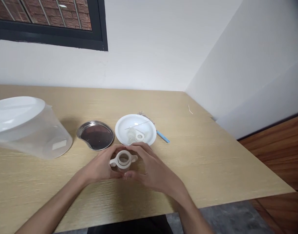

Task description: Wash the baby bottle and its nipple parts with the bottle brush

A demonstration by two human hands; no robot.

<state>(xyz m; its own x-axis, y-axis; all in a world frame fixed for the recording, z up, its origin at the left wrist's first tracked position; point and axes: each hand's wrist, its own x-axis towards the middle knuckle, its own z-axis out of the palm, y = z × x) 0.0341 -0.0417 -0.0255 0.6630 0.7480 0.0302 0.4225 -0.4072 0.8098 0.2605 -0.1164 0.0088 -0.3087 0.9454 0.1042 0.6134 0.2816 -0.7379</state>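
A small baby bottle point(124, 158) with a white collar and two side handles stands between my hands near the middle of the table, its round mouth uncovered and facing up. My left hand point(102, 165) curls round its left side, close against the left handle. From the right, my right hand point(155, 165) curves round it, with the thumb at the front and a gap beside the right handle. Just beyond my fingers lies a white plate point(121, 130) holding a white ring-shaped part point(139, 136) and a clear, soft-looking piece point(131, 134).
A thin brush with a blue handle point(163, 136) lies by the plate, its grey bristles behind the rim. Left of the plate sits a kidney-shaped metal tray point(110, 128). A large translucent lidded container point(48, 130) stands further left. A thin pale strip point(190, 110) lies at the back right.
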